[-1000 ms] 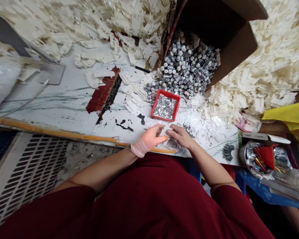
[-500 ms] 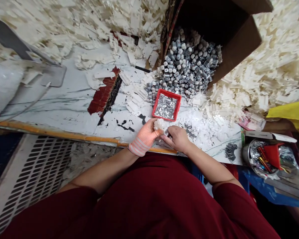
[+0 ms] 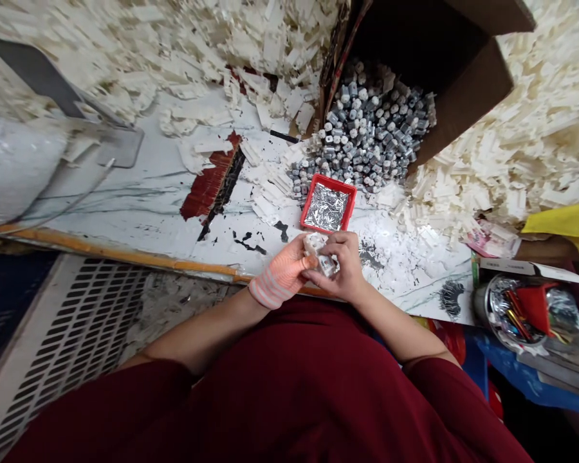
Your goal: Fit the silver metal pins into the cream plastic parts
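My left hand (image 3: 282, 271), in an orange and grey striped glove, is closed around a small white plastic piece (image 3: 315, 242) near the table's front edge. My bare right hand (image 3: 343, 267) has its fingers bent over the same piece from the right, with the thumb beneath. Small grey and dark details show on the piece between the hands; their kind is too small to make out. Just beyond my fingers stands a red square tray (image 3: 305, 217) filled with short shiny metal pins (image 3: 326, 207). Behind it lies a heap of small grey and white cylindrical parts (image 3: 371, 132).
A cardboard box (image 3: 477, 96) on its side holds the heap. Loose cream plastic pieces (image 3: 183, 51) pile up at the back and right. A metal bowl (image 3: 485, 299) with tools stands at right, a grey metal stand (image 3: 120, 148) at left, a white slatted crate (image 3: 77, 321) below.
My right hand has shifted up and its fingers now reach over the white piece, which shows more of its face. The whole view has moved slightly.
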A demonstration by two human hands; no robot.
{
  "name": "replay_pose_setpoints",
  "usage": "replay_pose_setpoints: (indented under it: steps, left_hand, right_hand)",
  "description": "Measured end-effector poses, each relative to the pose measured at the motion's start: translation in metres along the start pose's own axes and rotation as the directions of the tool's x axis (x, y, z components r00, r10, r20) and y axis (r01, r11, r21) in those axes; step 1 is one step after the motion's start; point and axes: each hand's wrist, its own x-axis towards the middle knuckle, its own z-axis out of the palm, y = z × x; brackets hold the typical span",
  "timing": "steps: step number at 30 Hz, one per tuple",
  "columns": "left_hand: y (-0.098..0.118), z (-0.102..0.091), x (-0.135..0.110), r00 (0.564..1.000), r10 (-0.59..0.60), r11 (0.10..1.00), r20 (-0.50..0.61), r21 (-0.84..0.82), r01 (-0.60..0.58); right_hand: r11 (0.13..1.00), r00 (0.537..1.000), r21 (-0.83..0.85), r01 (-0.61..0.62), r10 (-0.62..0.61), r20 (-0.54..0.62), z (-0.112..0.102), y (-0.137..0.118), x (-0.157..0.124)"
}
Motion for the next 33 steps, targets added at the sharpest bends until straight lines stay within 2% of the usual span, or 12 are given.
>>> replay_pose_setpoints:
  steps: [5, 8, 11, 13, 16, 18, 22, 25, 27, 29, 31, 33]
  left_hand:
    - [0.011, 0.004, -0.004, 1.0, 0.004, 0.998, 0.021, 0.055, -0.005]
    - [0.045, -0.023, -0.004, 0.996, -0.041, 0.923, 0.079, 0.386, 0.007]
    - [0.088, -0.071, -0.006, 0.936, -0.289, 0.631, 0.199, 0.775, 0.03]
    - [0.11, -0.099, -0.002, 0.917, -0.359, 0.38, 0.175, 0.925, -0.028]
    - [0.122, -0.12, 0.02, 0.978, -0.141, -0.014, 0.155, 0.987, -0.159]
    - [0.119, -0.12, 0.042, 0.973, -0.008, -0.22, 0.23, 0.949, -0.226]
    - [0.109, -0.117, 0.07, 0.925, -0.025, -0.454, 0.38, 0.82, -0.349]
    - [0.106, -0.123, 0.065, 0.921, -0.083, -0.55, 0.381, 0.753, -0.361]
    - [0.104, -0.124, 0.053, 0.949, -0.082, -0.576, 0.303, 0.763, -0.293]
    - [0.102, -0.119, 0.037, 0.988, -0.01, -0.505, 0.156, 0.852, -0.14]
    - [0.097, -0.109, 0.021, 0.987, 0.146, -0.282, -0.067, 0.953, 0.107]
    - [0.088, -0.096, 0.007, 0.929, 0.242, 0.069, -0.281, 0.96, 0.272]
  right_hand:
    - [0.999, 0.997, 0.026, -0.028, 0.03, -0.077, 0.015, -0.004, -0.008]
    - [0.995, 0.998, 0.094, 0.045, -0.048, 0.03, 0.018, -0.001, -0.013]
    - [0.973, 0.983, 0.215, 0.087, -0.118, 0.138, 0.01, 0.009, -0.014]
    - [0.983, 0.995, 0.182, 0.015, -0.032, 0.096, -0.003, 0.02, -0.011]
    - [0.982, 0.986, 0.091, -0.163, 0.165, -0.01, -0.033, 0.039, -0.002]
    - [0.962, 0.962, 0.049, -0.268, 0.27, -0.047, -0.056, 0.05, 0.004]
    - [0.898, 0.903, -0.092, -0.43, 0.427, -0.055, -0.094, 0.065, 0.004]
    - [0.851, 0.858, -0.195, -0.487, 0.508, 0.077, -0.104, 0.081, -0.006]
    - [0.83, 0.822, -0.257, -0.495, 0.543, 0.171, -0.102, 0.095, -0.01]
    - [0.816, 0.801, -0.328, -0.477, 0.557, 0.221, -0.094, 0.108, -0.01]
    - [0.811, 0.801, -0.405, -0.422, 0.543, 0.253, -0.084, 0.117, -0.005]
    - [0.824, 0.806, -0.448, -0.347, 0.507, 0.307, -0.074, 0.12, 0.003]
